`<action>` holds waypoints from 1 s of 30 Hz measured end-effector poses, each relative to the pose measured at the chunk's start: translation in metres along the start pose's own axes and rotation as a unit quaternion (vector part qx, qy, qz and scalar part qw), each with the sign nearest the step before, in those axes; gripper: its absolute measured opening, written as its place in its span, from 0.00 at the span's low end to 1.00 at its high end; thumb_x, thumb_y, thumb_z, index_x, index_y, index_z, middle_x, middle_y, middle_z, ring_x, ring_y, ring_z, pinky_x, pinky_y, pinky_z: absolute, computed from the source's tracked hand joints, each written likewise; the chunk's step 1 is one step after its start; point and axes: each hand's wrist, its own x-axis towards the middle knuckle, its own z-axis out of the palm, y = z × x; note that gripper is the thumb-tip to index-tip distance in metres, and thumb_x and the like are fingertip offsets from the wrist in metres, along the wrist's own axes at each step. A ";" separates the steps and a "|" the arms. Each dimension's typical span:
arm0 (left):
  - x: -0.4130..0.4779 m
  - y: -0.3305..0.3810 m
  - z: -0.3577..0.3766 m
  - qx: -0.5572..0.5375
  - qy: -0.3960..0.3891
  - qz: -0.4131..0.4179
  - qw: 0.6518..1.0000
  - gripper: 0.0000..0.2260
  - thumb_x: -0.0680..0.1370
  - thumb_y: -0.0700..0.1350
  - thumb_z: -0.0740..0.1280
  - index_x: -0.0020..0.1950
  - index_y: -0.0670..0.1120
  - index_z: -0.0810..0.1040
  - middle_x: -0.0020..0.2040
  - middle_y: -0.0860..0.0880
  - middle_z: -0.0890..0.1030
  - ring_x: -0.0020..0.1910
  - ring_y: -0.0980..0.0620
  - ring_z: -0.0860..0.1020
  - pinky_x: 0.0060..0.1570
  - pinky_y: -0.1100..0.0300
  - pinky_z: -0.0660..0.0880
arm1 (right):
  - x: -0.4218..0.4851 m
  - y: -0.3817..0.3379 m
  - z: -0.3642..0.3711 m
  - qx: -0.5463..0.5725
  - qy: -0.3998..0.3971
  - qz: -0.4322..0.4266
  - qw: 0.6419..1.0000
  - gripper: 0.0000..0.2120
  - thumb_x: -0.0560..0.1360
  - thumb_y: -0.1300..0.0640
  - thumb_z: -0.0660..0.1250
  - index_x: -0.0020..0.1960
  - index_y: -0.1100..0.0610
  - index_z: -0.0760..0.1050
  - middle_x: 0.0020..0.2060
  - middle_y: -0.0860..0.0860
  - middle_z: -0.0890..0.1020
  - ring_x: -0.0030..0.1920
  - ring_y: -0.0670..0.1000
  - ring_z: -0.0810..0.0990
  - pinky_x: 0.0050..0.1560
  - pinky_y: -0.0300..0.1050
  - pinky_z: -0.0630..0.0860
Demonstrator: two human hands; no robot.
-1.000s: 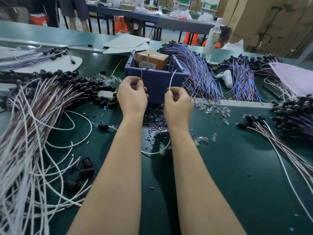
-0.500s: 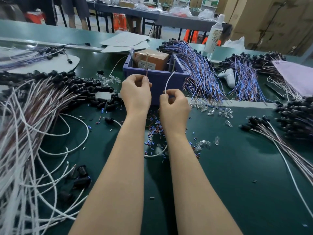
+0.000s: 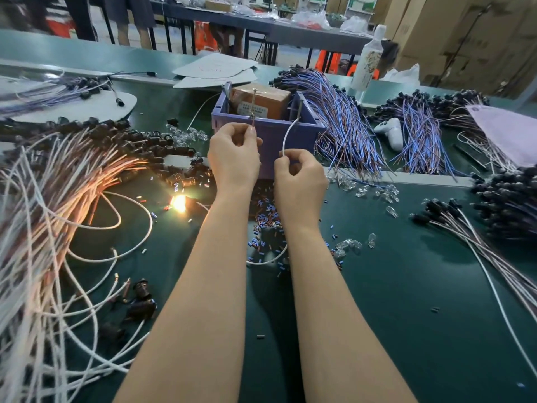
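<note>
My left hand (image 3: 234,154) pinches a thin wire end (image 3: 252,128) held up against a metal pin (image 3: 254,104) that stands on the purple bin (image 3: 268,128). My right hand (image 3: 299,178) pinches a white wire (image 3: 287,135) whose free end curves up to a second pin at the bin's right side. The white wire loops down under my right wrist and runs left across the table. A small bulb (image 3: 178,203) in a black socket glows brightly on the green table (image 3: 406,301), left of my left forearm.
A big pile of white wires with black sockets (image 3: 43,213) fills the left. Blue-purple wire bundles (image 3: 345,126) lie right of the bin. Clear glass bulbs (image 3: 374,191) and small coloured sleeves (image 3: 266,219) are scattered near my wrists. A brown box (image 3: 261,101) sits in the bin.
My left hand has brought its wire end up to the left pin, my right hand has moved closer to it, and the bulb on the table has lit up.
</note>
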 end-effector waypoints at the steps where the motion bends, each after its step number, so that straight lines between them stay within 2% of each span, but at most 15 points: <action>1: 0.000 0.000 0.000 0.003 -0.002 0.002 1.000 0.04 0.80 0.42 0.63 0.50 0.44 0.77 0.42 0.47 0.82 0.36 0.56 0.75 0.36 0.62 0.74 | 0.000 0.000 0.000 -0.002 -0.002 -0.001 1.000 0.08 0.76 0.59 0.63 0.51 0.58 0.80 0.34 0.43 0.75 0.37 0.44 0.73 0.41 0.37 0.69; 5: -0.001 0.001 -0.001 0.005 -0.006 0.002 1.000 0.04 0.80 0.42 0.63 0.51 0.44 0.77 0.44 0.46 0.82 0.34 0.58 0.75 0.33 0.65 0.73 | 0.000 0.002 0.000 -0.001 -0.006 0.004 1.000 0.08 0.76 0.59 0.63 0.51 0.58 0.79 0.32 0.38 0.72 0.34 0.39 0.71 0.40 0.35 0.68; 8: -0.002 0.004 -0.004 0.010 -0.003 -0.002 1.000 0.05 0.80 0.42 0.63 0.51 0.43 0.77 0.43 0.47 0.82 0.36 0.56 0.75 0.39 0.60 0.76 | 0.000 -0.001 -0.003 0.005 -0.012 0.015 1.000 0.06 0.76 0.59 0.63 0.48 0.57 0.78 0.32 0.39 0.73 0.35 0.40 0.73 0.41 0.37 0.69; 11: -0.005 0.015 -0.008 0.087 -0.080 0.035 0.992 0.04 0.79 0.42 0.64 0.48 0.45 0.78 0.41 0.49 0.81 0.41 0.53 0.78 0.51 0.56 0.76 | 0.004 -0.005 -0.010 0.059 0.005 0.069 0.996 0.04 0.76 0.60 0.61 0.46 0.55 0.74 0.34 0.48 0.77 0.41 0.56 0.80 0.48 0.55 0.77; 14: -0.014 0.027 -0.013 0.257 -0.233 0.060 0.936 0.05 0.77 0.43 0.65 0.46 0.48 0.81 0.43 0.49 0.82 0.46 0.52 0.78 0.52 0.59 0.73 | 0.010 -0.005 -0.028 0.040 0.033 0.096 0.994 0.06 0.76 0.60 0.60 0.53 0.57 0.72 0.39 0.53 0.80 0.46 0.59 0.80 0.52 0.59 0.76; 16: -0.022 0.029 -0.018 0.340 -0.321 0.057 0.882 0.07 0.78 0.45 0.65 0.48 0.48 0.83 0.47 0.48 0.83 0.48 0.50 0.79 0.53 0.59 0.74 | 0.008 -0.001 -0.039 -0.002 0.037 0.107 0.994 0.11 0.76 0.60 0.60 0.58 0.58 0.70 0.40 0.50 0.79 0.49 0.57 0.79 0.54 0.56 0.75; 18: -0.029 0.026 -0.024 0.378 -0.374 0.039 0.846 0.09 0.79 0.45 0.63 0.47 0.47 0.83 0.47 0.46 0.84 0.49 0.48 0.80 0.52 0.58 0.75 | 0.002 0.006 -0.048 -0.061 0.053 0.126 0.989 0.17 0.76 0.59 0.61 0.65 0.58 0.67 0.53 0.53 0.78 0.58 0.56 0.74 0.59 0.50 0.69; 19: -0.032 0.023 -0.028 0.377 -0.377 0.027 0.846 0.10 0.79 0.44 0.63 0.45 0.47 0.83 0.46 0.45 0.84 0.49 0.46 0.81 0.52 0.56 0.77 | -0.003 0.009 -0.050 -0.097 0.069 0.127 0.985 0.19 0.76 0.58 0.61 0.67 0.58 0.66 0.62 0.55 0.73 0.63 0.57 0.69 0.61 0.47 0.64; 20: -0.033 0.021 -0.032 0.357 -0.357 0.014 0.863 0.11 0.79 0.43 0.61 0.42 0.48 0.82 0.46 0.44 0.84 0.49 0.44 0.81 0.54 0.53 0.77 | -0.010 0.009 -0.052 -0.131 0.082 0.107 0.982 0.20 0.76 0.59 0.62 0.68 0.59 0.66 0.67 0.56 0.68 0.66 0.57 0.65 0.61 0.44 0.59; 22: -0.030 0.016 -0.037 0.275 -0.253 -0.012 0.927 0.12 0.79 0.40 0.59 0.40 0.47 0.79 0.48 0.41 0.83 0.51 0.41 0.81 0.56 0.49 0.77 | -0.020 0.006 -0.048 -0.165 0.057 0.028 0.984 0.17 0.76 0.60 0.63 0.64 0.60 0.71 0.65 0.57 0.70 0.65 0.57 0.67 0.60 0.41 0.57; 24: -0.024 0.014 -0.045 0.170 -0.102 -0.019 0.980 0.10 0.78 0.38 0.58 0.43 0.46 0.78 0.49 0.40 0.83 0.51 0.40 0.80 0.57 0.49 0.76 | -0.030 -0.001 -0.035 -0.155 -0.067 -0.027 0.985 0.12 0.76 0.58 0.64 0.58 0.60 0.77 0.57 0.57 0.78 0.59 0.57 0.74 0.60 0.44 0.66; 25: -0.021 0.015 -0.050 0.112 -0.034 -0.025 0.993 0.10 0.77 0.37 0.58 0.44 0.45 0.78 0.48 0.40 0.82 0.50 0.41 0.80 0.56 0.51 0.76 | -0.035 -0.005 -0.026 -0.173 -0.147 -0.038 0.973 0.12 0.76 0.55 0.65 0.57 0.58 0.79 0.55 0.56 0.80 0.57 0.57 0.76 0.59 0.47 0.70; 27: -0.018 0.017 -0.061 -0.019 0.059 -0.058 0.996 0.09 0.77 0.36 0.58 0.43 0.46 0.76 0.42 0.45 0.80 0.41 0.46 0.78 0.46 0.57 0.75 | -0.043 -0.009 -0.008 -0.270 -0.271 -0.046 0.923 0.16 0.75 0.45 0.67 0.58 0.52 0.79 0.58 0.55 0.78 0.60 0.58 0.73 0.61 0.51 0.69; 29: -0.018 0.017 -0.071 -0.114 0.105 -0.116 0.981 0.08 0.77 0.38 0.58 0.42 0.48 0.72 0.36 0.51 0.76 0.33 0.53 0.74 0.34 0.62 0.71 | -0.050 -0.011 0.008 -0.351 -0.319 -0.041 0.880 0.20 0.74 0.41 0.67 0.61 0.49 0.77 0.62 0.55 0.73 0.64 0.60 0.67 0.64 0.53 0.64; 30: -0.017 0.015 -0.075 -0.117 0.112 -0.138 0.977 0.07 0.78 0.39 0.58 0.42 0.48 0.71 0.35 0.51 0.75 0.32 0.53 0.73 0.31 0.63 0.69 | -0.053 -0.012 0.014 -0.369 -0.318 -0.046 0.872 0.20 0.74 0.41 0.66 0.61 0.50 0.76 0.63 0.55 0.72 0.64 0.60 0.66 0.64 0.54 0.63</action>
